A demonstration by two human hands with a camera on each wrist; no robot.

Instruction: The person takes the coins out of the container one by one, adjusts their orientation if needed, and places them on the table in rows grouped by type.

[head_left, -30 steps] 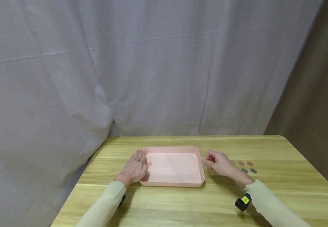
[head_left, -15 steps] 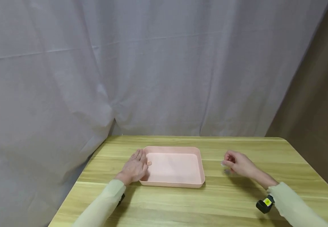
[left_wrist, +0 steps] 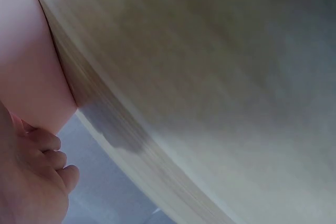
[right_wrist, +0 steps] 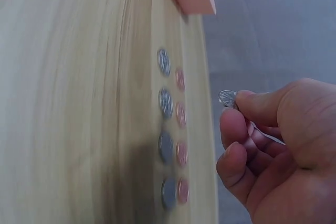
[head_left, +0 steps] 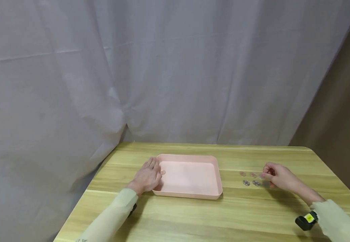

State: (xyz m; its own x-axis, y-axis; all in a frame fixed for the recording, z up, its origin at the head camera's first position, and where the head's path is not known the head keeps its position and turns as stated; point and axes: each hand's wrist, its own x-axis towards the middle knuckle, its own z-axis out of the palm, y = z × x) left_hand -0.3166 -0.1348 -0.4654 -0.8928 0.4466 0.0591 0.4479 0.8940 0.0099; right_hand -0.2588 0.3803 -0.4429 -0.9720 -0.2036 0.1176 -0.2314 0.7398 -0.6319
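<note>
My right hand (head_left: 279, 175) is over the coins at the right, pinching a silver coin (right_wrist: 228, 98) between thumb and forefinger. Its other fingers are curled in; a thin pinkish sliver shows between them. Beneath lie two rows on the table: silver coins (right_wrist: 166, 103) and copper coins (right_wrist: 180, 114), some overlapped by the hand in the head view. My left hand (head_left: 146, 176) holds the left wall of the pink tray (head_left: 190, 195), its thumb on the inner side and its fingers (left_wrist: 55, 159) outside. Close to that thumb, a copper coin (head_left: 163, 172) rests in the tray.
The wooden table (head_left: 187, 218) runs under everything, its far edge close to the grey curtain (head_left: 175, 74). A darker brown surface (head_left: 338, 134) stands at the right. Each wrist wears a small black camera (head_left: 306, 221).
My right hand has moved right, from beside the tray's right wall to the far end of the coin rows, still pinching the silver coin. The left hand has stayed at the tray's left wall.
</note>
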